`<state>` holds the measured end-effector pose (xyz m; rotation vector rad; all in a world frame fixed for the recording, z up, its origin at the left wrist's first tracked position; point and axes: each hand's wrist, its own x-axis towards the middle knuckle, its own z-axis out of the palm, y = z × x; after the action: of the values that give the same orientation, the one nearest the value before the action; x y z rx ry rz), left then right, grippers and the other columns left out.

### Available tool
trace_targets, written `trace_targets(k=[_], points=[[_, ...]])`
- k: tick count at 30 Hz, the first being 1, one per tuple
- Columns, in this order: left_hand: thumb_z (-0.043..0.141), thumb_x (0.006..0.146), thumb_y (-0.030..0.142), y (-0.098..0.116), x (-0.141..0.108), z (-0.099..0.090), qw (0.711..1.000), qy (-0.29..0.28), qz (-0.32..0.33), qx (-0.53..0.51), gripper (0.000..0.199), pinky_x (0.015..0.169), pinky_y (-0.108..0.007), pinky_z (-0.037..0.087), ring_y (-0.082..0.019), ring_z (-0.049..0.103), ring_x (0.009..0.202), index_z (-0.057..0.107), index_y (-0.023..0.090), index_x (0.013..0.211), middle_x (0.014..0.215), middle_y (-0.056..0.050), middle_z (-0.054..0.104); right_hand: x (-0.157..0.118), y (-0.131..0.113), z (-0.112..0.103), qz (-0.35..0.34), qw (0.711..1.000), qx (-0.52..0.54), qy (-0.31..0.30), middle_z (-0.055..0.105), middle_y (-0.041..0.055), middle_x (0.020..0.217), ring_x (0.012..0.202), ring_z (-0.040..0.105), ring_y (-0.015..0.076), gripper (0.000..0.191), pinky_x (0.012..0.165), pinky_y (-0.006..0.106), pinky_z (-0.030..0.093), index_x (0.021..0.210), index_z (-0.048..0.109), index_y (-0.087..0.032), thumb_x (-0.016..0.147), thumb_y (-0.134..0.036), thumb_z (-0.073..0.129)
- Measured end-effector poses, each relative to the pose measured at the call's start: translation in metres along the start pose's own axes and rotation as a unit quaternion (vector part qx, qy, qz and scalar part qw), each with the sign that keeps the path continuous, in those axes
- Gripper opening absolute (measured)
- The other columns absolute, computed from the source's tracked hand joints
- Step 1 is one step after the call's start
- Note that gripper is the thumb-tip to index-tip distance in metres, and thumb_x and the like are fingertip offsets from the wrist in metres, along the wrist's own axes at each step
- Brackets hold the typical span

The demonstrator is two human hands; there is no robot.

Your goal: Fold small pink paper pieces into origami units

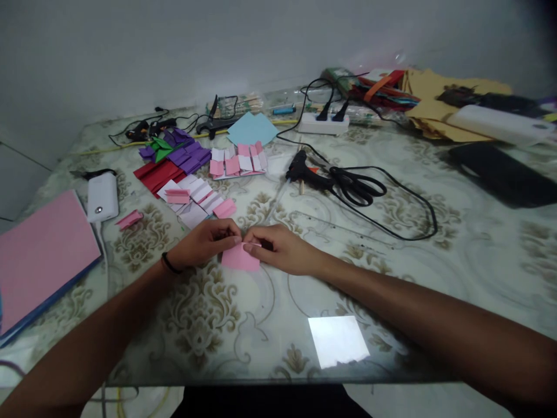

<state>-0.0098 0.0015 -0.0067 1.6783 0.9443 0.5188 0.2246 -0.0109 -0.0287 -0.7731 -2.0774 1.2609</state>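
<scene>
A small piece of pink paper (241, 259) is pinched between both my hands just above the table, near the middle of the view. My left hand (213, 239) grips its upper left edge with thumb and fingers. On the upper right edge, the thumb and curled fingers of my right hand (281, 247) hold the same paper. The fingertips of the two hands almost meet. Just beyond my left hand lie folded pink and white paper pieces (200, 194), with one loose folded pink piece (129, 220) farther left.
A black glue gun (308, 171) with a coiled cable and a clear ruler (339, 227) lie beyond my right hand. Folded purple paper (189, 155), blue sheets (252, 129) and a power strip (324, 123) are farther back. At left are a white power bank (103, 196) and pink sheets (47, 255).
</scene>
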Motion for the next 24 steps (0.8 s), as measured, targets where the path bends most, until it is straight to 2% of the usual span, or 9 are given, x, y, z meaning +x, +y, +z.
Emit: trace_targets(k=[24], points=[[0.065,0.095,0.043,0.0016,-0.0008,0.0022,0.997,-0.014,0.025,0.066,0.031,0.060,-0.022,0.035,-0.009,0.045,0.064,0.067,0.013,0.085,0.069,0.002,0.055,-0.0013,0.0014,0.0005,-0.032,0.999,-0.008,0.010,0.051,-0.0052,0.067,0.061,0.044,0.0078,0.020,0.061,0.020,0.035,0.089,0.067,-0.015,0.101,-0.029,0.060]])
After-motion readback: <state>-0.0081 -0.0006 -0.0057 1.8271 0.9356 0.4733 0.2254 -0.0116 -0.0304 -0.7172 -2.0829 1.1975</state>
